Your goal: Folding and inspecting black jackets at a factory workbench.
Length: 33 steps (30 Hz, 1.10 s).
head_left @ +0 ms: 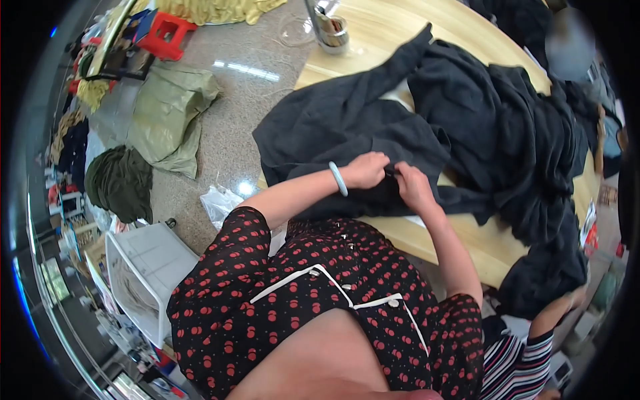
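Observation:
A black garment (313,123) of soft fabric lies spread over the near left part of the wooden table and hangs over its edge. My left hand (367,170), with a pale bangle at the wrist, pinches a fold of it. Close beside, my right hand (415,185) is closed on the same cloth, fingertips almost meeting those of the left. A small dark bit shows between the two hands; whether it is cloth or a separate piece I cannot tell.
More black garments (493,113) are heaped on the table (400,233) to the right. A metal cup (333,35) with tools stands at the far edge. On the floor at left are a green sack (167,117), a red stool (167,35) and a grey bin (150,257). People are at the right.

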{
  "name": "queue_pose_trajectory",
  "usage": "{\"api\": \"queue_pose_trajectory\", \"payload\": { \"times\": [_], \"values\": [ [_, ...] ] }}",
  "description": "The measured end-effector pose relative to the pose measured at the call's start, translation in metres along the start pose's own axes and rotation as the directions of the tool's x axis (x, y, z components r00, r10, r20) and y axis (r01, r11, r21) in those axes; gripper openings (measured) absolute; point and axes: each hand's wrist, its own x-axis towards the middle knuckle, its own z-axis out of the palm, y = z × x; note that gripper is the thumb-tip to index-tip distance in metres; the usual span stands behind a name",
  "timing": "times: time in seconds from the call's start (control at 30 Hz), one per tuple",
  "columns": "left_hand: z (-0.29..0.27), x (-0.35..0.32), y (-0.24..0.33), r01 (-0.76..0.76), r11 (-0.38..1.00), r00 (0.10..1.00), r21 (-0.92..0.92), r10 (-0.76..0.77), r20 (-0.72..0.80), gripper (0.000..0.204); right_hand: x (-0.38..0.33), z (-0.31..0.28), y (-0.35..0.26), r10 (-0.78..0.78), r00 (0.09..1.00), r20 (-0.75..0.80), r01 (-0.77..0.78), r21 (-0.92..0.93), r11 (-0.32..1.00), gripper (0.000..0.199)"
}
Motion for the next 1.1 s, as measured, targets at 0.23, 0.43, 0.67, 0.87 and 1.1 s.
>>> {"api": "queue_pose_trajectory", "payload": {
  "times": [0.23, 0.43, 0.67, 0.87, 1.1],
  "values": [
    [-0.025, 0.016, 0.004, 0.001, 0.996, 0.991, -0.091, 0.011, 0.132, 0.015, -0.002, 0.003, 0.0, 0.026, 0.996, -0.085, -0.027, -0.009, 1.0, 0.017],
    [-0.032, 0.017, 0.005, 0.248, 0.945, 0.923, -0.212, -0.164, 0.347, 0.023, -0.002, 0.007, 0.002, -0.116, 0.991, -0.068, 0.101, -0.199, 0.975, 0.019],
    [-0.034, 0.014, 0.001, 0.161, 0.956, 0.902, -0.246, -0.041, 0.429, 0.022, 0.006, -0.005, -0.001, -0.029, 0.997, -0.069, 0.031, 0.021, 0.999, 0.028],
    [-0.043, 0.011, 0.003, 0.235, 0.907, 0.906, -0.35, -0.074, 0.416, 0.028, 0.014, -0.024, 0.006, 0.189, 0.916, 0.354, -0.269, 0.194, 0.943, 0.026],
    [-0.044, -0.017, -0.056, 0.287, 0.936, 0.867, -0.205, -0.163, 0.471, 0.04, 0.016, -0.033, 0.031, 0.24, 0.966, 0.1, -0.212, -0.226, 0.951, 0.021]
  ]
}}
